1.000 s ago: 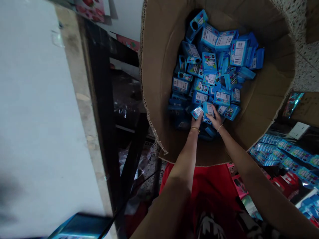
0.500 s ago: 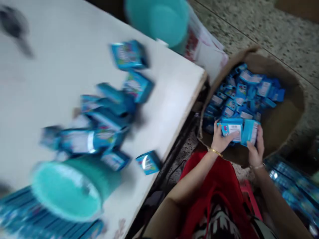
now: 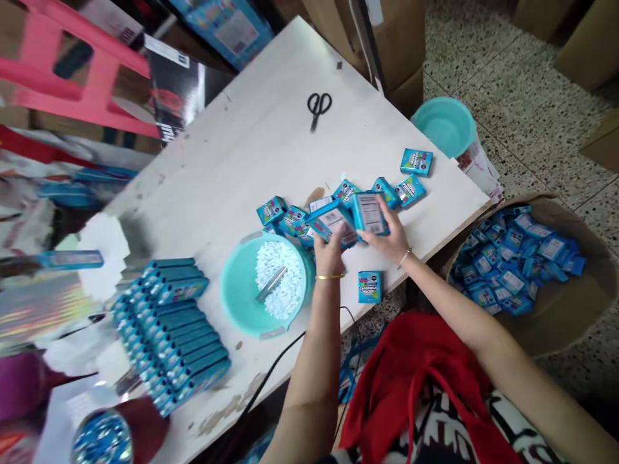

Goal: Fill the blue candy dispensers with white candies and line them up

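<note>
My left hand (image 3: 329,250) grips a blue candy box (image 3: 333,222) with its pale label side up, above the table. Beside it, my right hand (image 3: 391,235) holds another blue candy box (image 3: 370,214), also showing a pale printed panel. Loose blue boxes lie under and around both hands, among them a box (image 3: 410,189) to the right and a box (image 3: 271,210) to the left. One single box (image 3: 370,287) sits near the table's front edge. Left of my left hand stands a turquoise tub (image 3: 236,296) with white pieces and a metal scoop (image 3: 271,283) inside.
Stacked blue boxes (image 3: 193,335) stand in rows at the table's left. Black scissors (image 3: 319,111) lie toward the back. Right of the table, a large brown sack (image 3: 575,322) holds many blue boxes. A turquoise bucket (image 3: 445,125) stands beyond the right edge; a black cable (image 3: 271,370) crosses the front edge.
Both hands have moved from over the sack to above the table, carrying boxes with them. The view has swung left, showing more of the table.
</note>
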Motion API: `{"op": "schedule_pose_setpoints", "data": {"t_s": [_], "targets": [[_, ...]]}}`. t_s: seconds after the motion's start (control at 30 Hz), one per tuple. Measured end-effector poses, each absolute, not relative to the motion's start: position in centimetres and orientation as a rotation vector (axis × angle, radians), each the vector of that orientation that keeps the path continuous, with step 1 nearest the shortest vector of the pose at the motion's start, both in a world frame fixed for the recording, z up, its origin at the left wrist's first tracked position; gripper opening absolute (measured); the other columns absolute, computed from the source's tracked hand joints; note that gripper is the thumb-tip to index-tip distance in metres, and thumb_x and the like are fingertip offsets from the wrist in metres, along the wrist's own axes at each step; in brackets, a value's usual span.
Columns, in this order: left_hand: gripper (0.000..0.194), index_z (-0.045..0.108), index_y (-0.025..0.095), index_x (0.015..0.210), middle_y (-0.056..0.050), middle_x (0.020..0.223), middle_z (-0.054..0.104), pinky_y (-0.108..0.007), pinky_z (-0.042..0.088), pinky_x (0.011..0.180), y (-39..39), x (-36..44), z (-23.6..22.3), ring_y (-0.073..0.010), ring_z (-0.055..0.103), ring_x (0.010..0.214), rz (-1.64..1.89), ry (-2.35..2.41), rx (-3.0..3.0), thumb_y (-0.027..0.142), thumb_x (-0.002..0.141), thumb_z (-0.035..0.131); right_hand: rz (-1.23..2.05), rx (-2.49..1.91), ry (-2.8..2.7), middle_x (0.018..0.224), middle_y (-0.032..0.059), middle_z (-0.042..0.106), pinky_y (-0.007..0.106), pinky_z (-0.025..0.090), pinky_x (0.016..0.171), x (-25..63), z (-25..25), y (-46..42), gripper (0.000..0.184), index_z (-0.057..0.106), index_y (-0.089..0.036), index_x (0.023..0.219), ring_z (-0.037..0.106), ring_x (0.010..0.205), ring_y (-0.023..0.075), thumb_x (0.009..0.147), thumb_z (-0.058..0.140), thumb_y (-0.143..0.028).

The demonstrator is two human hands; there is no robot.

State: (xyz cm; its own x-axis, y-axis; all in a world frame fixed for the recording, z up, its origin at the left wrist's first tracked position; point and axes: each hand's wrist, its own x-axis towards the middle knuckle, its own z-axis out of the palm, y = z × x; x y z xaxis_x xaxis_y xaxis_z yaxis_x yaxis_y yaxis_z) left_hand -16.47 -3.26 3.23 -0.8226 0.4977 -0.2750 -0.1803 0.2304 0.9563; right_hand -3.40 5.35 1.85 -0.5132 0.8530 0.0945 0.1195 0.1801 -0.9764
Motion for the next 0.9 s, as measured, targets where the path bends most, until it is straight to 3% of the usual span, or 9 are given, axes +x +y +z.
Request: {"op": "schedule_pose_setpoints", "data": {"t_s": [0.1, 0.2, 0.37, 0.43, 0.5, 0.6, 0.73, 0.83, 0.9], "targets": [[0.052, 0.057, 0.024, 0.111, -0.004, 0.11, 0.07, -0.034, 0.061, 0.079, -4.5, -20.6, 1.1, -0.0189, 0.069, 0.096, 1.638, 2.022, 0.091, 0.048, 0.071, 0.078, 1.35, -0.986, -1.934, 0.144, 0.0152, 0.05, 0.049, 0.043, 0.114, -8.4, 0.1, 5.4, 0.095, 0.019, -0.022, 0.159, 0.049, 0.134, 0.032, 0.081, 0.072, -0.038], [0.053, 0.053, 0.021, 0.123, -0.01, 0.125, 0.066, -0.039, 0.056, 0.096, -6.2, -21.8, -0.9, -0.0227, 0.064, 0.116, 1.567, 2.136, 0.061, 0.049, 0.08, 0.07, 1.363, -1.004, -2.037, 0.147, 0.0158, 0.048, 0.054, 0.036, 0.118, -10.8, -2.3, 5.1, 0.091, 0.017, -0.019, 0.159, 0.041, 0.14, 0.0347, 0.084, 0.067, -0.031], [0.083, 0.023, 0.018, 0.156, -0.018, 0.165, 0.022, -0.046, 0.025, 0.125, -12.1, -17.1, -2.4, -0.0283, 0.022, 0.154, 1.358, 2.558, 0.532, 0.049, 0.089, 0.062, 1.462, -1.068, -1.951, 0.147, 0.0166, 0.047, 0.054, 0.03, 0.121, -9.9, -4.4, 4.3, 0.075, 0.036, -0.016, 0.151, 0.038, 0.142, 0.0338, 0.084, 0.063, -0.039], [0.081, 0.022, 0.021, 0.158, -0.017, 0.167, 0.017, -0.053, 0.016, 0.126, -15.5, -13.6, -3.1, -0.0303, 0.01, 0.156, 1.066, 2.548, 0.943, 0.049, 0.092, 0.058, 1.517, -1.11, -1.785, 0.144, 0.0167, 0.051, 0.052, 0.033, 0.12, -8.0, -3.9, 3.6, 0.072, 0.043, -0.016, 0.145, 0.044, 0.138, 0.0316, 0.083, 0.064, -0.045], [0.076, 0.032, 0.025, 0.156, -0.016, 0.167, 0.016, -0.061, 0.014, 0.123, -18.7, -10.3, -4.2, -0.0364, 0.002, 0.156, 0.715, 2.322, 1.3, 0.05, 0.09, 0.06, 1.638, -1.155, -1.571, 0.139, 0.0157, 0.056, 0.05, 0.039, 0.115, -5.2, -2.7, 2.4, 0.072, 0.048, -0.016, 0.138, 0.052, 0.131, 0.0294, 0.078, 0.069, -0.049], [0.072, 0.036, 0.031, 0.155, -0.014, 0.167, 0.018, -0.067, 0.012, 0.121, -20.8, -7.3, -6.2, -0.0387, 0.007, 0.155, 0.336, 2.048, 1.516, 0.049, 0.09, 0.06, 1.853, -1.308, -1.226, 0.129, 0.009, 0.065, 0.046, 0.049, 0.105, 0.2, -0.9, -0.1, 0.066, 0.056, -0.021, 0.127, 0.063, 0.117, 0.0253, 0.07, 0.077, -0.046], [0.063, 0.038, 0.032, 0.154, -0.011, 0.167, 0.016, -0.066, 0.009, 0.122, -18.4, -8.5, -6.5, -0.0342, 0.007, 0.155, 0.293, 2.188, 1.35, 0.024, 0.093, 0.052, 2.06, -1.423, -0.999, 0.111, 0.0003, 0.073, 0.033, 0.06, 0.082, 7.4, -0.6, -2.7, 0.051, 0.065, -0.028, 0.112, 0.071, 0.098, 0.0188, 0.065, 0.083, -0.039], [0.072, 0.036, 0.027, 0.155, -0.015, 0.166, 0.018, -0.069, 0.011, 0.12, -16.5, -11.2, -2.3, -0.0371, 0.01, 0.155, 0.44, 2.323, 1.125, 0.019, 0.087, 0.06, 2.091, -1.489, -1.016, 0.099, -0.001, 0.076, 0.03, 0.062, 0.067, 11.2, -0.9, -4.2, 0.04, 0.069, -0.029, 0.099, 0.074, 0.085, 0.0193, 0.063, 0.084, -0.038], [0.07, 0.043, 0.026, 0.151, -0.017, 0.16, 0.036, -0.068, 0.023, 0.118, -17.1, -13.0, 3.0, -0.0373, 0.03, 0.15, 0.66, 2.247, 1.021, 0.028, 0.085, 0.067, 2.125, -1.476, -1.042, 0.098, -0.0009, 0.076, 0.031, 0.063, 0.065, 12.6, -0.7, -5.1, 0.035, 0.07, -0.031, 0.096, 0.075, 0.084, 0.0206, 0.064, 0.084, -0.038]]}}
